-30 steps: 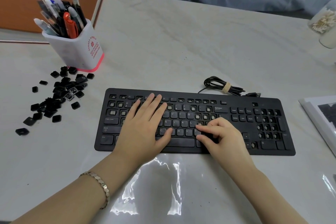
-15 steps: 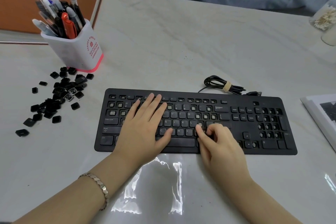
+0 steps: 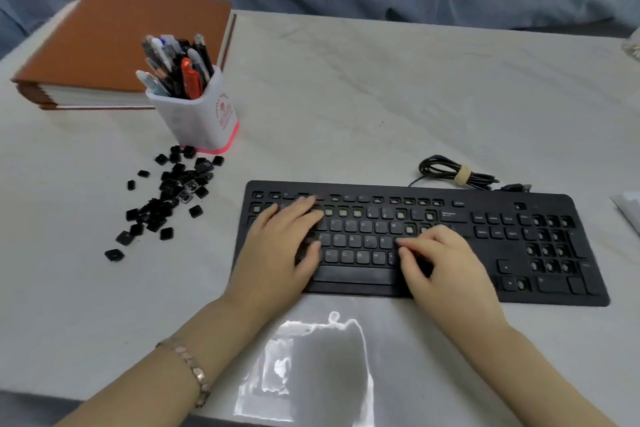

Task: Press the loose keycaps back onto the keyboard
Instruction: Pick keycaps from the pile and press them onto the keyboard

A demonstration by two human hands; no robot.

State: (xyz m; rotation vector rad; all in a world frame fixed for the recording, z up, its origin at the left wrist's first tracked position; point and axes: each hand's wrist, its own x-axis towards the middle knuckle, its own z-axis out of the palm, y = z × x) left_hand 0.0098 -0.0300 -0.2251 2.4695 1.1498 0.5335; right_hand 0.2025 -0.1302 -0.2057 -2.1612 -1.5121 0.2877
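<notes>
Head view: loose keycaps [image 3: 169, 198] piled left on surface [image 3: 381, 97], within reach. We lay left hand [image 3: 280, 246] flat on keyboard [image 3: 363, 229], fingers straight, to pin it. Right hand [image 3: 443, 260] fingers curled over home row, likely seating one; pinch unclear.

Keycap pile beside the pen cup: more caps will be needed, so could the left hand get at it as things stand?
Probably yes. The left hand rests flat and empty on the keyboard, and only bare table lies between it and the keycap pile; the pen cup stands behind the pile.
</notes>
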